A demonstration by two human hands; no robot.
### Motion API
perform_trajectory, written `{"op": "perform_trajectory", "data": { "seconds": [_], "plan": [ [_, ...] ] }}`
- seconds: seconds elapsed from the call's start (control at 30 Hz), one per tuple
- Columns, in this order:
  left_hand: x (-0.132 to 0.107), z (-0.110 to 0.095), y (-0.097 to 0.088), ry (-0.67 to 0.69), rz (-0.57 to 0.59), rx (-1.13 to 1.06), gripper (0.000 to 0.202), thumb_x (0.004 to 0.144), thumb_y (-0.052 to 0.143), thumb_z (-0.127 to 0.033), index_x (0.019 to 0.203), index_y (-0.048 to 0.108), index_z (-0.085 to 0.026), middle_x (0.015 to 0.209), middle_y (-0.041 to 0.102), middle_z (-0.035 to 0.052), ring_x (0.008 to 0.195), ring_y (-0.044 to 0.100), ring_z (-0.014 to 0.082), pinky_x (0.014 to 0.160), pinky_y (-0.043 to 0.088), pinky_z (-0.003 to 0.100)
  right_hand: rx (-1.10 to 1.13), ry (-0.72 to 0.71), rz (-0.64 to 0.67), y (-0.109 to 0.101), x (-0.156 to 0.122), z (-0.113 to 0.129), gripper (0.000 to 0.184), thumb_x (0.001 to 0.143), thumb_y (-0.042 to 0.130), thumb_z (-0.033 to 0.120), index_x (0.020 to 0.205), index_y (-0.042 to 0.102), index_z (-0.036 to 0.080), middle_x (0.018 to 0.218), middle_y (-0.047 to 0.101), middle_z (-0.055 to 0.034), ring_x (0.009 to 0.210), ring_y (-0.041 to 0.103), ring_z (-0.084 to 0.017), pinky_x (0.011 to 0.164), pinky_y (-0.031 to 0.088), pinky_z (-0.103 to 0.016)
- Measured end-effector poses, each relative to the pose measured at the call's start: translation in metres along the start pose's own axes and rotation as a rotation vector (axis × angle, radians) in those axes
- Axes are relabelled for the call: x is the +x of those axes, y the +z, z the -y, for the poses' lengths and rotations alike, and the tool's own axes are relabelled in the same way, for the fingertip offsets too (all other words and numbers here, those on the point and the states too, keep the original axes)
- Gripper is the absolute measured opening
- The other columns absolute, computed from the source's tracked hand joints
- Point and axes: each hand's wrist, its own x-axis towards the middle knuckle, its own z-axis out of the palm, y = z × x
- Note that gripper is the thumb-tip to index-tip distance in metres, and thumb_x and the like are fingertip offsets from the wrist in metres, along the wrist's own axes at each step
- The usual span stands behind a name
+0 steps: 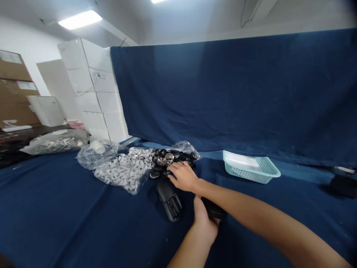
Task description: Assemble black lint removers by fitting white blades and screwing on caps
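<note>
Right hand [182,176] open and palm down, fingers [173,168] spread and holding nothing, at the edge of a heap of black metal-faced buttons [167,159], with a black ribbed device [169,200] lying just below it on a navy cloth [83,212]. Left hand [204,223] curled around a dark object [213,207], which is partly hidden under the right forearm [251,201]. Touching the buttons is a clear bag of white pieces [122,172]; a second clear bag [97,154] sits just behind it, a third [54,143] farther left. A pale teal basket [251,167] stands to the right against a hanging navy curtain [223,93]. White cartons [95,89] are stacked in the background, beside brown cardboard boxes [13,89]
</note>
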Motion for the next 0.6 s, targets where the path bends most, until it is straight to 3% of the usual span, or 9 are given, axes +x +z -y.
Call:
{"op": "perform_trajectory", "data": {
  "seconds": [0.17, 0.37, 0.5, 0.6],
  "plan": [
    [-0.002, -0.005, -0.002, -0.009, -0.030, -0.065, 0.039, 0.092, 0.043, -0.049, 0.110, 0.057, -0.017, 0.111, 0.067, 0.0105, 0.089, 0.068, 0.0232, 0.068, 0.052, 0.031, 0.013, -0.057, 0.009, 0.006, 0.006, 0.008, 0.018, 0.093, 0.048, 0.022, 0.099, 0.065, 0.017, 0.099, 0.068, -0.0092, 0.099, 0.060, -0.023, 0.093, 0.034, -0.038],
    [-0.004, 0.002, -0.001, -0.027, -0.005, -0.036, 0.035, 0.082, 0.059, -0.044, 0.096, 0.063, -0.013, 0.088, 0.069, 0.0088, 0.074, 0.066, 0.0215, 0.060, 0.049, 0.028, 0.159, 0.027, -0.152, 0.005, 0.016, 0.004, 0.029, 0.092, 0.046, 0.015, 0.118, 0.058, 0.019, 0.110, 0.068, -0.0088, 0.101, 0.062, -0.022, 0.093, 0.039, -0.037],
    [-0.005, 0.003, -0.001, -0.028, 0.025, -0.004, 0.027, 0.076, 0.063, -0.034, 0.089, 0.063, -0.010, 0.073, 0.065, 0.0063, 0.063, 0.062, 0.0179, 0.053, 0.044, 0.024, 0.328, 0.113, -0.249, -0.001, 0.043, -0.002, 0.025, 0.091, 0.044, 0.016, 0.109, 0.062, 0.018, 0.094, 0.071, -0.0052, 0.082, 0.066, -0.017, 0.078, 0.048, -0.030],
    [-0.009, -0.004, 0.000, -0.005, 0.056, -0.014, 0.028, 0.074, 0.061, -0.029, 0.095, 0.062, -0.011, 0.078, 0.066, 0.0051, 0.061, 0.062, 0.0160, 0.053, 0.043, 0.023, 0.441, 0.178, -0.292, -0.021, 0.058, -0.014, 0.019, 0.088, 0.050, 0.020, 0.098, 0.066, 0.017, 0.081, 0.070, -0.0034, 0.073, 0.065, -0.017, 0.071, 0.050, -0.029]
  ]
}}
